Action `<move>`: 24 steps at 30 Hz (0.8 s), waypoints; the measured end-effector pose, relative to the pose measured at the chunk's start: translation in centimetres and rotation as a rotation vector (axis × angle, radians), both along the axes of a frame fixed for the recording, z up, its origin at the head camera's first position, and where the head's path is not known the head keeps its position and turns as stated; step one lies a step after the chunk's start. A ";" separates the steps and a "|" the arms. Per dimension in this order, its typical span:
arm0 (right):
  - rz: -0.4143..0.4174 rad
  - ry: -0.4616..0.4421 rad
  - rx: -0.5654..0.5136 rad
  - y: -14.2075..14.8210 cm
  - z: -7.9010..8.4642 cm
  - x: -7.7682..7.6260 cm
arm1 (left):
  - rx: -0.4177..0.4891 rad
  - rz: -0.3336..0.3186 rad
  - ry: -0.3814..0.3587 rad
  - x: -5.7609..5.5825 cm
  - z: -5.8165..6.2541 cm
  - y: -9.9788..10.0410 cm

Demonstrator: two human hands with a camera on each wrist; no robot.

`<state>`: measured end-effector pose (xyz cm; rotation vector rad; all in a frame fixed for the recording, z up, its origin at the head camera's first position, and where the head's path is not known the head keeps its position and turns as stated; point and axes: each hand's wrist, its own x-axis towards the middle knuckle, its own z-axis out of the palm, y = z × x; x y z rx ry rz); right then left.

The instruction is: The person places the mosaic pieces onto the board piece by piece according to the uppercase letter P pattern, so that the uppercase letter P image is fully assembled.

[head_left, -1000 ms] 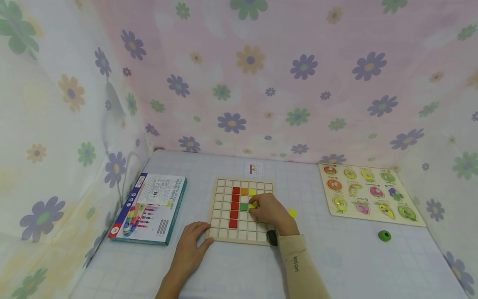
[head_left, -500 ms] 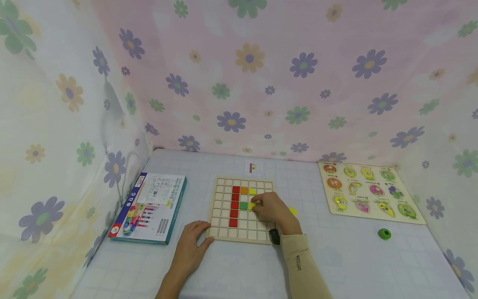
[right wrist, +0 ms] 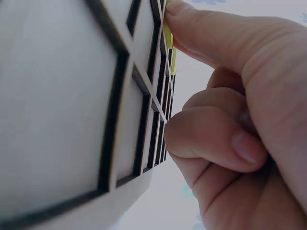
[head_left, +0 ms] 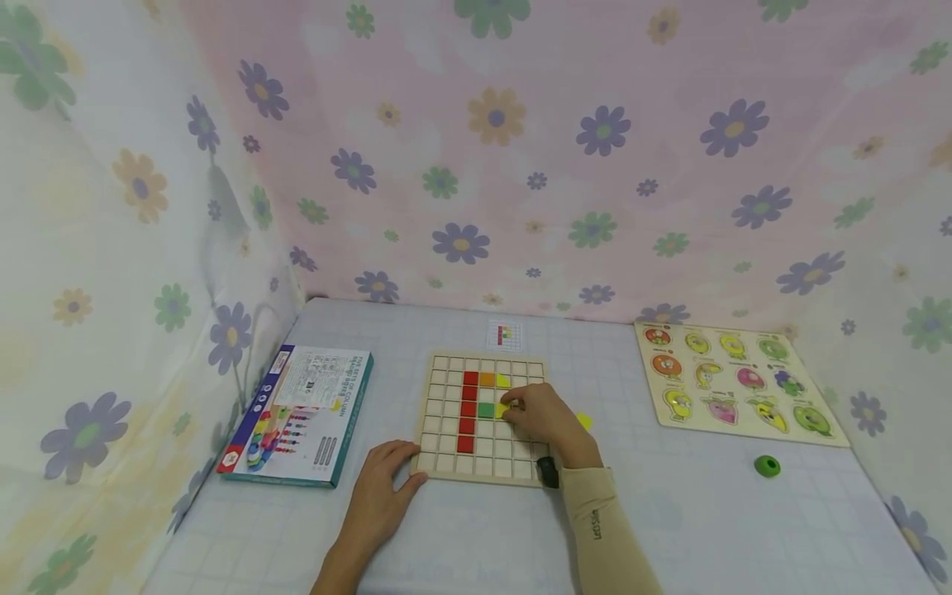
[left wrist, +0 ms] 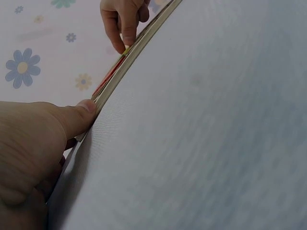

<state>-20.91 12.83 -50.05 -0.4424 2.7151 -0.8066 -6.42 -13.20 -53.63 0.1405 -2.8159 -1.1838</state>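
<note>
A square wooden grid board (head_left: 446,467) lies on the table, with a column of red tiles (head_left: 466,409) in its cells. An orange tile (head_left: 487,379), a green tile (head_left: 486,410) and a yellow tile with a slanted corner (head_left: 502,381) sit to their right. My right hand (head_left: 541,417) pinches another yellow tile (head_left: 502,410) between thumb and index finger, at the cell right of the green one; the fingers partly cover it. With thumb and fingers, my left hand (head_left: 379,487) holds the board's near left corner; its thumb (left wrist: 84,115) is at the edge.
Behind the board lies a small pattern card (head_left: 505,335). A loose yellow piece (head_left: 584,421) is beside my right wrist. A boxed toy (head_left: 301,417) stands at left; a fruit puzzle board (head_left: 732,384) and a green bead-like piece (head_left: 767,466) are at right. Flowered cloth walls surround the table.
My right hand has shifted slightly right and settled with the yellow tile at the cell beside the green one. My left hand stays at the board's corner.
</note>
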 end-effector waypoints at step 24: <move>-0.243 -0.011 -0.136 9.8 -0.1 0.9 | -0.033 -0.002 -0.004 0.0 0.0 0.0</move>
